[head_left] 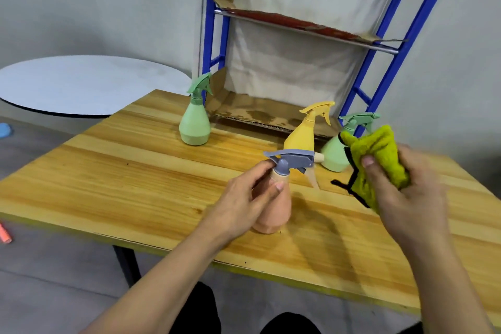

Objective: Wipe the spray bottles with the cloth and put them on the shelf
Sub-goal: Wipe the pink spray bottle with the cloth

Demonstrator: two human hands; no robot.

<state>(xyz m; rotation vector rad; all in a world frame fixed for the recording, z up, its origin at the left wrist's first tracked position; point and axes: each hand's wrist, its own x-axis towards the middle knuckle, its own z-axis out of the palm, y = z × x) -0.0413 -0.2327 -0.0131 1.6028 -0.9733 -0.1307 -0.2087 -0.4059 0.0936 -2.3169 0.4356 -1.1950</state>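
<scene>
Head view of a wooden tabletop [135, 171] set against a blue-framed shelf [306, 27]. The left hand [244, 203] curls its fingers and thumb round the neck of a peach spray bottle [273, 211] with a grey trigger head, which stands upright near the front edge of the tabletop. The right hand [406, 187] grips a bunched yellow-green cloth [376, 154] with black edging, held above the tabletop to the right of the peach bottle and apart from it. Three further bottles stand upright on the tabletop: a green spray bottle [195, 125] at the back left, beside the shelf frame; a yellow spray bottle [303, 135] behind the peach one; and a second green bottle [336, 154] just right of the yellow, partly hidden by the cloth. Cardboard [257, 114] lines the lower shelf level. A round white table [81, 84] stands at the left.
</scene>
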